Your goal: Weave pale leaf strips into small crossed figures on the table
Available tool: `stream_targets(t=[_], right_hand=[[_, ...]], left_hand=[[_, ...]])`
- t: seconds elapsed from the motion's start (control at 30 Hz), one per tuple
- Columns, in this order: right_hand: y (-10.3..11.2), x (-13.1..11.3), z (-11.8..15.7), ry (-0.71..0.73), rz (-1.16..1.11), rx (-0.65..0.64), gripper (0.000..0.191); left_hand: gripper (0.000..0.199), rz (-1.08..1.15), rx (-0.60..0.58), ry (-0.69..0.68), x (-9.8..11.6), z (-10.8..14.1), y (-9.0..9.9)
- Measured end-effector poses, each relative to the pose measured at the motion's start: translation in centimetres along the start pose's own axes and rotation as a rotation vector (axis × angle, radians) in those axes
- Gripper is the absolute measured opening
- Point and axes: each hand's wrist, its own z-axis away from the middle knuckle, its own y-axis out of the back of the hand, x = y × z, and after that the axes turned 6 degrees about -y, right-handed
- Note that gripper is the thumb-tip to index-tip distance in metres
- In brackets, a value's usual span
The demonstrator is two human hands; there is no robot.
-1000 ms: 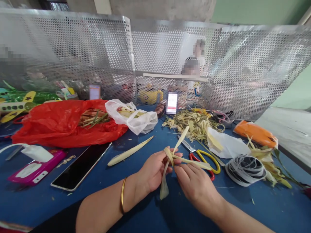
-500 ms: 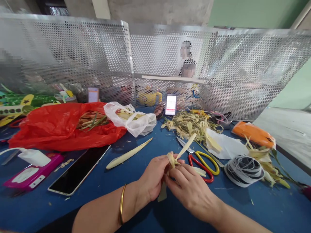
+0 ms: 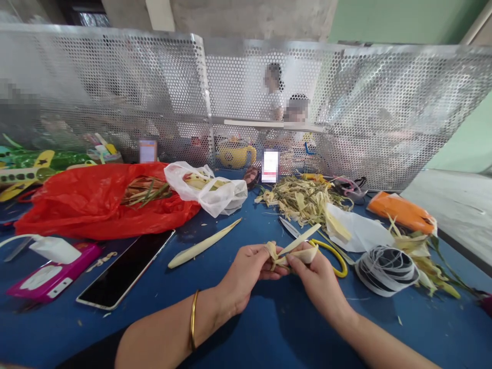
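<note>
Between my hands is a folded piece of pale corn husk [image 3: 272,253], with one long strip sticking up to the right. My left hand [image 3: 251,269] pinches its knotted-looking left part. The thumb and fingers of my right hand [image 3: 315,274] are closed on a husk strip at the right. Just behind my right hand lie scissors [image 3: 333,252] with red and yellow handles, partly hidden by the hand and the husk. A single long husk leaf [image 3: 203,243] rests on the blue table to the left of my hands.
A heap of shredded husk [image 3: 303,197] lies behind the scissors. At the right are a ribbon roll [image 3: 386,270] and an orange packet [image 3: 402,211]. On the left lie a dark phone [image 3: 126,269], a magenta power bank [image 3: 54,271], a red bag [image 3: 88,200] and a white bag [image 3: 219,192].
My right hand has moved right and turned, drawing a husk strip out sideways. The upright strip now leans further right. Behind the mesh screen, a person has shifted left.
</note>
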Motion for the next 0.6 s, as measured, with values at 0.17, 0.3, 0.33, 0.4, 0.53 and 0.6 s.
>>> stream_targets(t=[0.17,0.3,0.33,0.4,0.53,0.6], right_hand=[[-0.17,-0.15,-0.4,-0.196,-0.185,-0.112,0.032],[0.0,-0.63,-0.35,-0.267,-0.227,-0.097,0.026],[0.0,-0.74,-0.32,-0.276,-0.234,-0.106,0.026],[-0.06,-0.86,-0.29,-0.292,-0.257,-0.153,0.028],[-0.24,-0.62,-0.25,-0.305,-0.205,-0.211,0.039],[-0.22,-0.39,-0.07,-0.311,-0.131,-0.218,0.041]], left_hand=[[0.027,0.009,-0.099,0.054,0.17,-0.09,0.29],[0.026,0.03,-0.168,0.045,0.39,0.1,0.34],[0.025,0.014,-0.161,0.037,0.35,0.14,0.31],[0.024,-0.032,-0.123,0.023,0.21,0.15,0.23],[0.024,-0.065,0.023,-0.036,0.04,-0.24,0.37],[0.022,-0.078,0.096,-0.077,0.13,-0.59,0.67]])
